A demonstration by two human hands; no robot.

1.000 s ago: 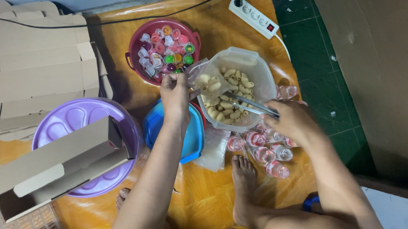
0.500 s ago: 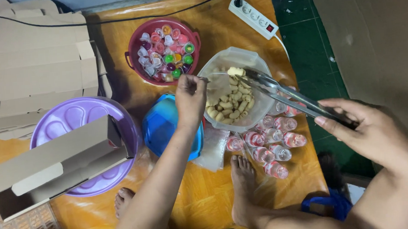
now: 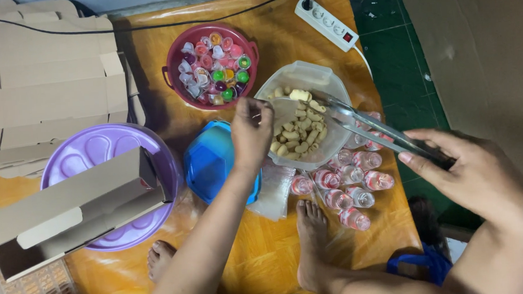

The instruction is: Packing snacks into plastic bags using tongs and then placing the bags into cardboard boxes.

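My right hand (image 3: 466, 174) grips metal tongs (image 3: 372, 127) by their handle end; their tips carry a pale beige snack piece (image 3: 299, 94) above the clear plastic container (image 3: 330, 79). Many more of these beige pieces (image 3: 297, 136) lie inside it. My left hand (image 3: 251, 132) pinches the rim of a small clear plastic bag held over the container's left side. Under my left forearm sits a blue lid (image 3: 211, 162). Several small pink bottles (image 3: 342, 187) stand just in front of the container.
A red basin (image 3: 249, 48) of colourful jelly cups stands at the back. A purple basin (image 3: 101, 151) with a cardboard box (image 3: 65, 204) across it sits left. Flat cardboard (image 3: 34, 88) lies far left, a white power strip (image 3: 329, 22) at the back right. My bare feet (image 3: 312, 241) rest on the orange mat.
My right hand pulled back to the right, drawing the tongs out of the container with a snack piece at their tips. My left hand shifted right, holding the bag at the container's edge.
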